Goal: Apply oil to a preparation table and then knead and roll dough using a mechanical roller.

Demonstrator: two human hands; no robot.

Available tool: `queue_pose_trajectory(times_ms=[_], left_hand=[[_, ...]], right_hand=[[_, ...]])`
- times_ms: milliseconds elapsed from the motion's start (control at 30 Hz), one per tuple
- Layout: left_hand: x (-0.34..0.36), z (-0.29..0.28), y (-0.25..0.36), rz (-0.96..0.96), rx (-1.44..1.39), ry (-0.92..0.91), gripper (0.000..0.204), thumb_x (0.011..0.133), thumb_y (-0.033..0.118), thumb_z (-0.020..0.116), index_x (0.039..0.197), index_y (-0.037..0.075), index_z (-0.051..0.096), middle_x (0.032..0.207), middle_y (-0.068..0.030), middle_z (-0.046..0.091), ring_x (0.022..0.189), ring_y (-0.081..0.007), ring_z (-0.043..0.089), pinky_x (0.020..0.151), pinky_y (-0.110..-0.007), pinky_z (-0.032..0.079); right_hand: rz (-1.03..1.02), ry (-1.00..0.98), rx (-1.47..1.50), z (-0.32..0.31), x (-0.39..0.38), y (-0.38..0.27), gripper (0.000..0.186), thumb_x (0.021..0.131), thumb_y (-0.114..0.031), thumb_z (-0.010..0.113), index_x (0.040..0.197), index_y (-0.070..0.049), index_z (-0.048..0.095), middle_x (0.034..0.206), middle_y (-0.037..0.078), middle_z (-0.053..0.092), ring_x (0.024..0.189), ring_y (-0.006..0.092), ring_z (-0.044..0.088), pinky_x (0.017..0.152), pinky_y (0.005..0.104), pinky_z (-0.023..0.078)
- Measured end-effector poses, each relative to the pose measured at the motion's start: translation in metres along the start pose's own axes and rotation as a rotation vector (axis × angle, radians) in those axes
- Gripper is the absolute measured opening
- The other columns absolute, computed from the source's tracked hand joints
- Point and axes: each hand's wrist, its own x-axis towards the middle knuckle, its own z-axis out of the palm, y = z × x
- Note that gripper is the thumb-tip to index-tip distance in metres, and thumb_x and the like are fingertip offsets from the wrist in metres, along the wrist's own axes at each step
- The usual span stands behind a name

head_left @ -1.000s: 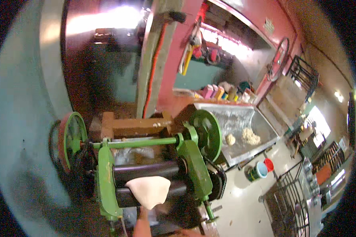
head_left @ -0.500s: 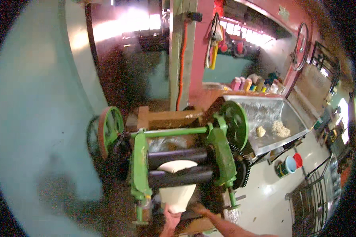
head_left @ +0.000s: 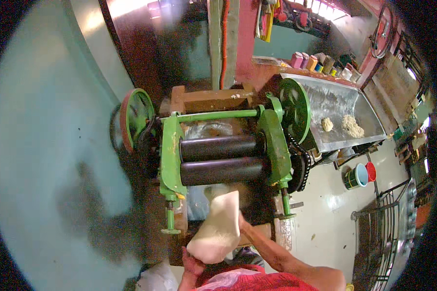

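Observation:
A pale, thick sheet of dough (head_left: 216, 230) hangs between my hands, in front of a green-framed roller machine. My left hand (head_left: 193, 263) grips its near left end. My right hand (head_left: 243, 224) is at its right edge, with the fingers mostly hidden behind the dough. Two dark rollers, the far roller (head_left: 223, 147) and the near roller (head_left: 223, 171), lie side by side with no dough on them. The dough's far end is just on my side of the near roller, apart from it.
Green wheels stand at both sides, the left wheel (head_left: 137, 121) and the right wheel (head_left: 295, 111), with a chain (head_left: 303, 167) on the right. Beyond is a metal trough (head_left: 335, 138) holding dough lumps (head_left: 352, 127). Buckets (head_left: 357, 177) and a metal rack (head_left: 391, 233) stand on the right floor.
The dough has come off the rollers and moved toward me. My left hand moved nearer and left with its end; my right hand rose to its right edge. The view tilted down.

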Motion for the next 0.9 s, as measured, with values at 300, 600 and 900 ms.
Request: queue_pose_trajectory(times_ms=[300, 600, 900], left_hand=[[0.055, -0.017, -0.011, -0.204, 0.074, -0.218, 0.090, 0.091, 0.074, 0.029, 0.148, 0.005, 0.033, 0.150, -0.0138, 0.040, 0.135, -0.0342, 0.041, 0.114, -0.048, 0.030], [0.144, 0.108, 0.033, 0.142, 0.247, -0.340, 0.041, 0.098, 0.025, 0.056, 0.135, 0.009, 0.048, 0.133, -0.0077, 0.054, 0.123, -0.0219, 0.051, 0.110, -0.041, 0.038], [0.245, 0.063, -0.009, -0.151, 0.017, -0.010, 0.051, 0.099, 0.049, 0.039, 0.136, 0.014, 0.045, 0.129, -0.0117, 0.056, 0.111, -0.0279, 0.058, 0.096, -0.050, 0.049]], right_hand=[[0.008, -0.122, -0.384, -0.022, -0.059, -0.001, 0.052, 0.089, -0.029, 0.067, 0.133, -0.004, 0.053, 0.131, 0.011, 0.059, 0.117, 0.0245, 0.057, 0.104, 0.0419, 0.044], [-0.411, 0.262, -0.184, -0.011, 0.067, -0.247, 0.044, 0.085, -0.013, 0.073, 0.124, -0.002, 0.055, 0.114, 0.008, 0.062, 0.105, 0.0161, 0.059, 0.092, 0.0328, 0.052], [-0.594, 0.017, -1.367, -0.022, 0.186, -0.226, 0.053, 0.078, -0.012, 0.069, 0.130, -0.016, 0.056, 0.134, 0.008, 0.054, 0.129, 0.0325, 0.045, 0.111, 0.0492, 0.031]])
